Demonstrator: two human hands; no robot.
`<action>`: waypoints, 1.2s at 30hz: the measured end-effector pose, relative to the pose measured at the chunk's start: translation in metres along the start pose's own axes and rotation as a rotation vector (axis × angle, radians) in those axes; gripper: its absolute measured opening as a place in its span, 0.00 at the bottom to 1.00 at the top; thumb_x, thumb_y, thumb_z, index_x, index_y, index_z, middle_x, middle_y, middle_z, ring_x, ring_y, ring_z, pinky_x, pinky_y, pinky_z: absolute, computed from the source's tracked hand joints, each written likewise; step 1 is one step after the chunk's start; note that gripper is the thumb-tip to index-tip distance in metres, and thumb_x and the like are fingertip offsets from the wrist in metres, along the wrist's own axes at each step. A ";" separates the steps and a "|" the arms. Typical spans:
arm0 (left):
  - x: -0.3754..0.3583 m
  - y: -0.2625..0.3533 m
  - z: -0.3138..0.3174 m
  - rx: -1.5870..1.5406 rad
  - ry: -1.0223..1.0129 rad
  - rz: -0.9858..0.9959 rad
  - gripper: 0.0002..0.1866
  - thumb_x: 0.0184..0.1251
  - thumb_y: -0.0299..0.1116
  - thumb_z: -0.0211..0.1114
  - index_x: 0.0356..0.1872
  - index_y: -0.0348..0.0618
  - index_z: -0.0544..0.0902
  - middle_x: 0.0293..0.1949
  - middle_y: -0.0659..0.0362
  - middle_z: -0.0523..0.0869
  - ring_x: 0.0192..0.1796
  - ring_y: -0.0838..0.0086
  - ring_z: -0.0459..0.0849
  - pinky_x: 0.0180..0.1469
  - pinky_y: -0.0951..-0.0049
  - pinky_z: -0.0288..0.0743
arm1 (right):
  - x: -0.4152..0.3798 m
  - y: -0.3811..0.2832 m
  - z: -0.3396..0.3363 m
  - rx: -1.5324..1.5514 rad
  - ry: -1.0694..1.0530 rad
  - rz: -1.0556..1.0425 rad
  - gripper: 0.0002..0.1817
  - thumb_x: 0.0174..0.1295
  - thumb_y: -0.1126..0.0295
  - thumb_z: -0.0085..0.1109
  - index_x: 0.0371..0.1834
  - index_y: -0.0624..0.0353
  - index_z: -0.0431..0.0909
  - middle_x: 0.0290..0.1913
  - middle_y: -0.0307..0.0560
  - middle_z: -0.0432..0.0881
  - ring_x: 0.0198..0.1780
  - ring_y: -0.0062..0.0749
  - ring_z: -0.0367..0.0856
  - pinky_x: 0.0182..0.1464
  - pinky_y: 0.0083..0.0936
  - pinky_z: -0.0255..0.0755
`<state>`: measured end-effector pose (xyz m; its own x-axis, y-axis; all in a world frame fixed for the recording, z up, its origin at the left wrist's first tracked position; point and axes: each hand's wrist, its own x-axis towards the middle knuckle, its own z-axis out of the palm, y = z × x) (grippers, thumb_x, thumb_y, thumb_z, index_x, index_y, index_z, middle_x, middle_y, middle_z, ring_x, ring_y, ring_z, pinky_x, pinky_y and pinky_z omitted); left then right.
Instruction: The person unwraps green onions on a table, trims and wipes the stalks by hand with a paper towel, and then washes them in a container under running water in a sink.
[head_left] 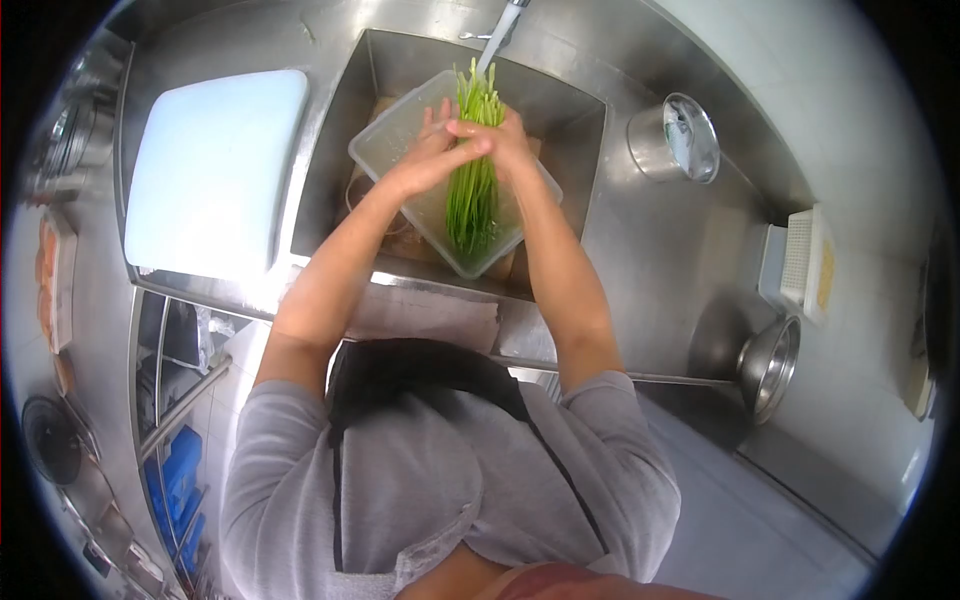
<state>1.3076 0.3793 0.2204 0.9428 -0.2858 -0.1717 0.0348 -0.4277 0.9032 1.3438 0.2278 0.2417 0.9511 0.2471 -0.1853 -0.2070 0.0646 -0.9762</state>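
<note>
A bunch of long green stalks (472,205) stands over a translucent plastic container (405,125), its lower ends inside it and its pale tips near the running tap. My right hand (507,145) is wrapped round the upper part of the bunch, its fingers crossing the front. Just to the left, my left hand (430,155) has its fingers apart, with the thumb reaching over the stalks. The container sits tilted in the metal sink (335,150), above a brown board that is partly hidden.
Left of the sink lies a white cutting board (218,170). The tap (500,38) is at the sink's back edge. On the right are a metal pot (675,140), a white basket (805,260) and a metal bowl (770,368).
</note>
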 end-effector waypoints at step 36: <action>-0.001 -0.008 -0.021 -0.793 0.060 0.051 0.37 0.52 0.22 0.63 0.68 0.41 0.66 0.52 0.58 0.77 0.55 0.72 0.78 0.57 0.72 0.75 | 0.029 -0.027 0.014 -0.325 -0.121 -0.027 0.23 0.42 0.73 0.74 0.45 0.65 0.82 0.39 0.44 0.86 0.41 0.30 0.84 0.44 0.28 0.77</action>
<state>1.3133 0.4007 0.2214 0.9651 -0.2320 -0.1213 0.1952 0.3286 0.9241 1.3740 0.2465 0.2646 0.9170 0.3638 -0.1635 -0.0801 -0.2338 -0.9690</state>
